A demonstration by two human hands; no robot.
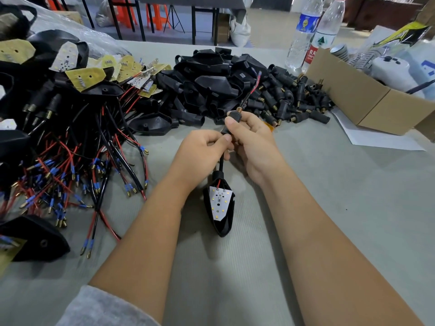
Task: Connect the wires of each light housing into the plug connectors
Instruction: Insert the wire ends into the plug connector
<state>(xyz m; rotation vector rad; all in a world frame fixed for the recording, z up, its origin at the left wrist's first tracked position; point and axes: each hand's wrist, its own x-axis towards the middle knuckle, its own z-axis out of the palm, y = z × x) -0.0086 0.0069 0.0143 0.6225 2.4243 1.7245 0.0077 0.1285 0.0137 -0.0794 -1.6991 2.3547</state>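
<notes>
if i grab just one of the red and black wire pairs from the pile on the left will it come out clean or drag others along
Probably drags others: the wire pile is crossed and tangled. The wires look thin and floppy, curving loosely over the table, so one would likely sag rather than stay straight. Their blue-sleeved brass tips may snag on neighbouring strands.

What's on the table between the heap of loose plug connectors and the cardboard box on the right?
In the head view, nothing: a narrow strip of bare grey table separates the plug connector heap from the cardboard box. White paper lies under the box's front edge.
</notes>
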